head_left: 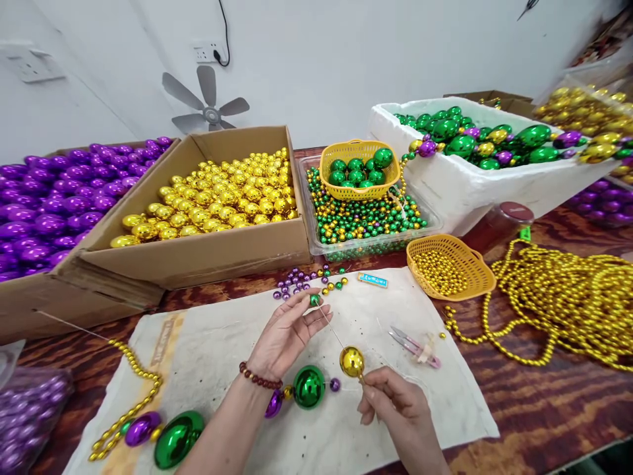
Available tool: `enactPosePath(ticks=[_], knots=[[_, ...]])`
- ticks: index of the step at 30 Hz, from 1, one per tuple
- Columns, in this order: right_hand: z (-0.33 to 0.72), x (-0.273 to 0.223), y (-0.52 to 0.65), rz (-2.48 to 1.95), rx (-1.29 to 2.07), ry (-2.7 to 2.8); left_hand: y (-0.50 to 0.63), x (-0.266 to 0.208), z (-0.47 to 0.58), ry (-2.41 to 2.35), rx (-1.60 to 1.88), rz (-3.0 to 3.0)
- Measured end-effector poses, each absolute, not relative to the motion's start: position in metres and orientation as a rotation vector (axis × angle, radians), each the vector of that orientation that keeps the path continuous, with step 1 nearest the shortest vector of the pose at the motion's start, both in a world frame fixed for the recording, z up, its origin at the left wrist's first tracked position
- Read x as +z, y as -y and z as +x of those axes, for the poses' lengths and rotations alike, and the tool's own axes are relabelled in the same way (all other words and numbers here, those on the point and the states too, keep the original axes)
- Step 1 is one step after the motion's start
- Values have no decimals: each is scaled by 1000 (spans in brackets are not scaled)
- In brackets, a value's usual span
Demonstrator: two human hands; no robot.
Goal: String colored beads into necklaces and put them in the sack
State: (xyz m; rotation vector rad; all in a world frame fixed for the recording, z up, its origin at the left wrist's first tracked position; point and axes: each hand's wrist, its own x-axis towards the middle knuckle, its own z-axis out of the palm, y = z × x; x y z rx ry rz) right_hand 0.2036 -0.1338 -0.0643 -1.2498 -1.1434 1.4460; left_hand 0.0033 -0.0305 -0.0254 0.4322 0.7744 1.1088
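Observation:
My left hand [284, 333] pinches a small green bead [315, 300] between thumb and forefinger, its other fingers spread. From that bead a thin, straight needle [331, 325] slants down to a shiny gold ball bead [352, 361]. My right hand [395, 406] is closed at the needle's lower end, just under the gold ball; the exact grip is partly hidden. Beneath my left wrist lie a big green ball [309, 387], a small purple bead [335, 384] and a purple bead [273, 404] on a strand.
A pale cloth [222, 356] covers the table, with thread snips [413, 346] on it. At left lies another bead strand [148, 369]. Behind stand a carton of gold beads [237, 247], a clear tray [373, 247], a yellow basket [482, 274] and a foam box [445, 191]. Gold bead strings [568, 297] are heaped right.

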Motion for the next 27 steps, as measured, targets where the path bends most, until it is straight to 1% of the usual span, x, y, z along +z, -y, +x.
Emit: enactPosePath(ticks=[8,14,21,27], knots=[[206,-70,135,-1255,1469,1162,31,-24,4,-778,1112,472],[204,-77,133,-1272,1491,1084,33,-22,6,-856,1106,615],[194,-89,122,-1168,1582,978,43,-26,21,-977,916,806],[196,-94,121,-1160,1619,886,46,-31,27,-1017,901,826]])
